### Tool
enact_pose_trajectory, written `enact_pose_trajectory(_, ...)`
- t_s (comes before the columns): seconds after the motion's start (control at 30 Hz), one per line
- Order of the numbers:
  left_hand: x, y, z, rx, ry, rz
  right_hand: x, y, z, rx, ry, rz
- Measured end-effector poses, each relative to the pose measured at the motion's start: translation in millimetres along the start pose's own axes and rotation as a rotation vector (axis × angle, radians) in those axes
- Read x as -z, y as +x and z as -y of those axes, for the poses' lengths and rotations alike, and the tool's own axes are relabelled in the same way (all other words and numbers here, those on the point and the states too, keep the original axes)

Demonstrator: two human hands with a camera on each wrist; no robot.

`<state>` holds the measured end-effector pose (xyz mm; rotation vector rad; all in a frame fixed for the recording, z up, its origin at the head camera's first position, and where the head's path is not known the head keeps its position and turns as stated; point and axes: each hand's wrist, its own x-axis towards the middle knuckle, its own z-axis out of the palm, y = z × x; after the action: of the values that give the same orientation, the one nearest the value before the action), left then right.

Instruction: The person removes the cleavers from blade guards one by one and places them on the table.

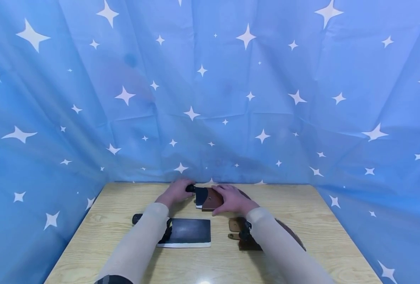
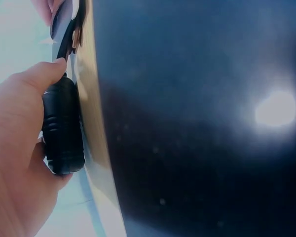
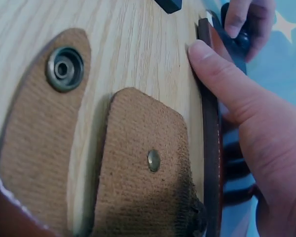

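Note:
Near the table's back edge, my left hand (image 1: pixel 178 191) grips the black handle (image 2: pixel 64 126) of a cleaver (image 1: pixel 200 194). Its dark blade sits partly inside a brown leather sheath (image 1: pixel 210 200), with a strip of blade showing at the mouth. My right hand (image 1: pixel 233 199) holds that sheath, thumb along the near side and fingers on the far side. Closer to me, a second cleaver (image 1: pixel 190 230) lies flat, its handle partly behind my left forearm. Below my right forearm rests a second leather sheath (image 1: pixel 235 225); its flap and snap strap (image 3: pixel 64 69) show in the right wrist view.
The wooden table (image 1: pixel 121 197) has a light grain. A blue curtain (image 1: pixel 210 138) with white stars rises behind it and along both sides. The forearms cross over the nearer cleaver and sheath.

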<state>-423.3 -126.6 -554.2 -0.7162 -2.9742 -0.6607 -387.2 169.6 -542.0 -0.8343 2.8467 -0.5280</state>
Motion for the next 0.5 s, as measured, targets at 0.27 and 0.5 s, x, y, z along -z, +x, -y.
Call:
enact_pose_trajectory(0.27,-0.5,-2.8,-13.7,0.067,0.029,-0.013,-1.9,-2.2,-3.1,0.001,0.012,-0.014)
enact_pose_trajectory(0.5,-3.3,-5.9,-18.8,0.085,0.069,-0.017,-3.8,-4.5,-3.2,0.018,-0.030,-0.037)
